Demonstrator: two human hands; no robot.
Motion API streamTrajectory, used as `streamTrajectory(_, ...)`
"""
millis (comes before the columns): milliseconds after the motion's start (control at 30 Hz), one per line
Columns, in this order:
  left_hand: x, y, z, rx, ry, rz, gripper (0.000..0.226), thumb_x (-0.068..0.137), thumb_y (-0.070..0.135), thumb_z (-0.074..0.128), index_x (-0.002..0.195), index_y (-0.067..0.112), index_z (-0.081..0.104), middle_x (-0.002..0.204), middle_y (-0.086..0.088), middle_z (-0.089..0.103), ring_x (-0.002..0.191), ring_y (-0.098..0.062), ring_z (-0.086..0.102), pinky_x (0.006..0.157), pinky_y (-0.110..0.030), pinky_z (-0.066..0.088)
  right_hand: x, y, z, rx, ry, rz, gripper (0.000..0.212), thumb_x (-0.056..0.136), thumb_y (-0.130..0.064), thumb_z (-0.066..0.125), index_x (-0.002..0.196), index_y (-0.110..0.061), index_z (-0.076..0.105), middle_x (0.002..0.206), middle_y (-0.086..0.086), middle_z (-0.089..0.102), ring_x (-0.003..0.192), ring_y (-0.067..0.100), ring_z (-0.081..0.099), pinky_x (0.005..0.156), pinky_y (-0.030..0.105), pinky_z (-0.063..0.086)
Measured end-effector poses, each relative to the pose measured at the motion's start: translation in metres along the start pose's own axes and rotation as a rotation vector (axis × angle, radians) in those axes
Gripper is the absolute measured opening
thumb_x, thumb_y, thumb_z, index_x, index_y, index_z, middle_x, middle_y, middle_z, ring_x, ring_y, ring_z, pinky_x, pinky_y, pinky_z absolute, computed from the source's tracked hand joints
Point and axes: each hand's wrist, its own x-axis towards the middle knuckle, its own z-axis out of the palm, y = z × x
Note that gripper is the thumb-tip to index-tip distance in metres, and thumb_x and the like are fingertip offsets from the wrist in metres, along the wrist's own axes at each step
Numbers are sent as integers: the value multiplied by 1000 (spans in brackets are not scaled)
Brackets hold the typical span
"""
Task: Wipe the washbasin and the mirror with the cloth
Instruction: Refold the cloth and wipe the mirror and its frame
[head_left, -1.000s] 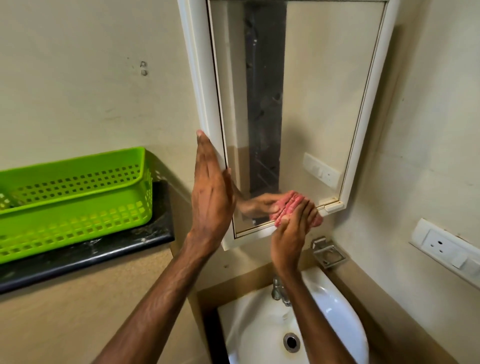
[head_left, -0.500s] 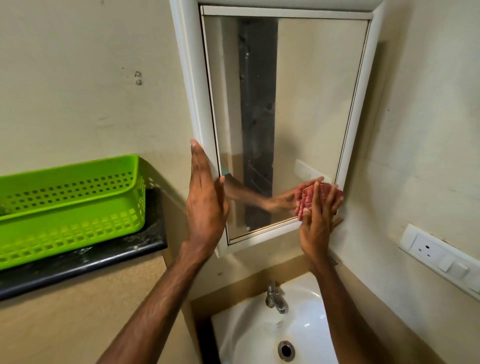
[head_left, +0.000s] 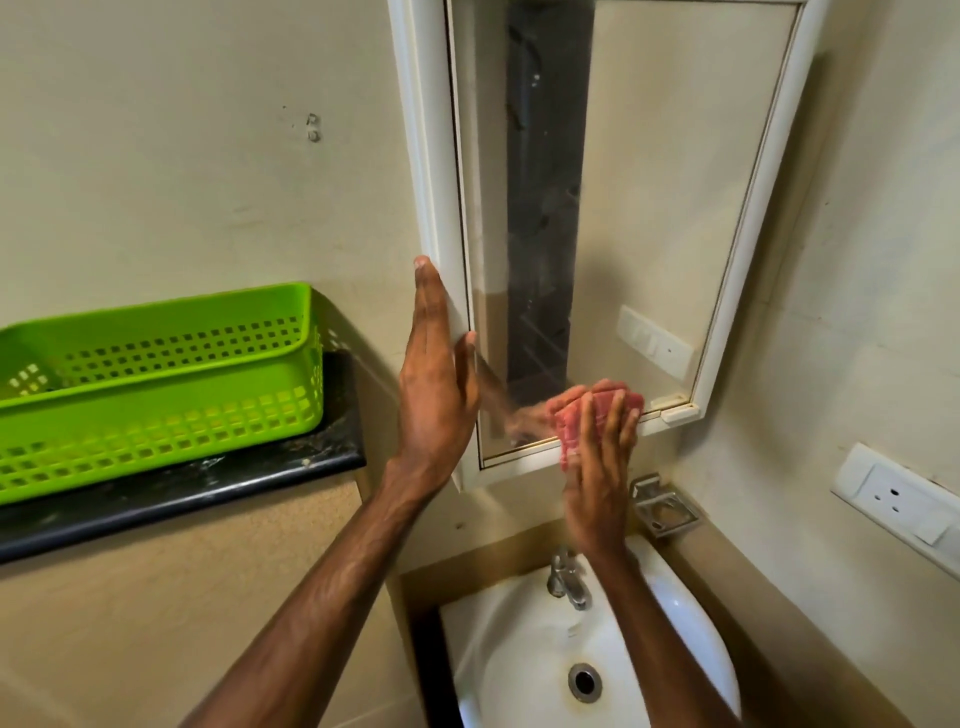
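Observation:
A white-framed mirror (head_left: 649, 208) hangs on the wall above a white washbasin (head_left: 524, 654) with a chrome tap (head_left: 569, 579). My right hand (head_left: 600, 467) presses a folded pink cloth (head_left: 574, 415) flat against the glass near the mirror's lower edge, right of centre. My left hand (head_left: 436, 384) lies flat with fingers extended against the mirror's left frame, thumb on the front of the frame. The hand and cloth are reflected in the glass.
A green plastic basket (head_left: 156, 384) stands on a black shelf (head_left: 182, 493) to the left. A metal soap holder (head_left: 662, 506) is fixed under the mirror's right corner. A white wall socket (head_left: 898, 504) sits on the right wall.
My right hand has slid the cloth left along the bottom of the glass, away from the lower right corner. The left hand stays on the frame.

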Motion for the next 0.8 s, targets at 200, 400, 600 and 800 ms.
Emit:
streamTrajectory(200,1,1,-13,-48,-21,28,74,103,16,53,159,10,4,168,-3,8,154,-14,17,118,-9,17,41,16,-12,107,129,264,64,109,-24,40,167,-20,11,175,14,4,162,41,-3,130,49,4)
streamTrajectory(400,0,1,-19,-110,-48,19,68,105,11,47,159,12,6,167,-3,14,151,-20,29,120,-29,30,-48,-60,32,109,-67,-47,72,102,-13,57,166,-24,25,177,4,3,162,37,-7,118,62,35)
streamTrajectory(600,-1,8,-22,-125,-31,-43,64,106,10,42,160,17,8,166,-2,18,150,-19,30,117,-32,30,-61,-87,42,176,-116,-179,74,94,8,60,161,-10,34,177,-1,1,161,41,-7,122,68,24)
streamTrajectory(800,-4,15,-21,-203,1,-124,57,108,20,38,160,21,15,159,-16,31,144,-30,36,115,-42,35,10,-128,17,278,67,-447,95,97,-25,66,165,-44,3,175,-11,-9,163,25,-9,121,72,26)
